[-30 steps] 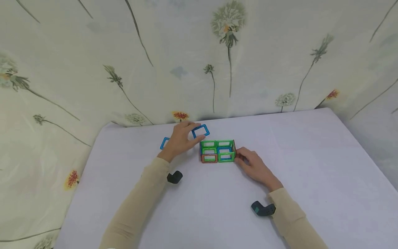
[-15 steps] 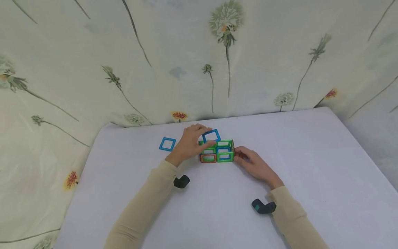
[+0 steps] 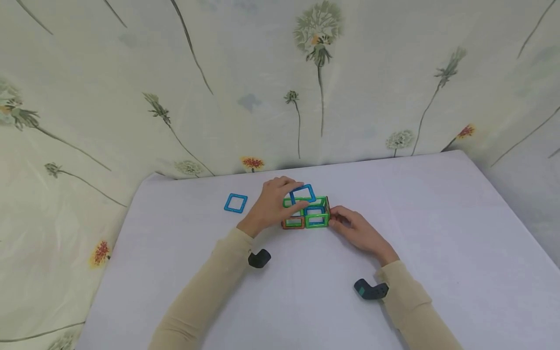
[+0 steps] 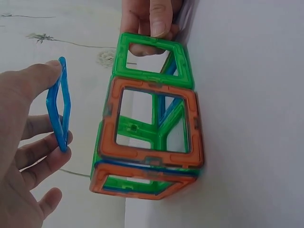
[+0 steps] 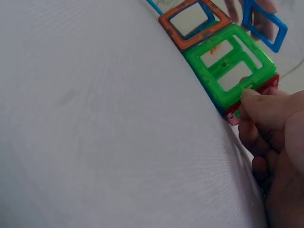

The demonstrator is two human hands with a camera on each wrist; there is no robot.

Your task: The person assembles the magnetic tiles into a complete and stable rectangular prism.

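Note:
My left hand [image 3: 269, 206] pinches a blue square magnetic tile [image 4: 67, 118] between thumb and fingertips. It holds the tile tilted above the left part of a low box of magnetic tiles [image 3: 317, 216]. In the left wrist view a gap shows between that tile and the box. The box's front has an orange tile [image 4: 108, 116] beside a green tile [image 5: 194, 61], with green and blue ones behind. At the box's right end, my right hand [image 3: 360, 236] grips a red tile [image 5: 270, 83] between thumb and curled fingers. The left hand partly hides the box in the head view.
A second blue square tile [image 3: 233, 210] lies flat on the white-covered table [image 3: 306, 291], left of the left hand. Behind the table's far edge hangs a flower-printed cloth [image 3: 245, 73]. Dark devices sit at both wrists, the right one [image 3: 371, 290] near the table surface.
My left hand has carried its blue tile rightward and slightly toward me, from behind the box's left corner to above it. The second blue tile came fully into sight. The right hand stays put.

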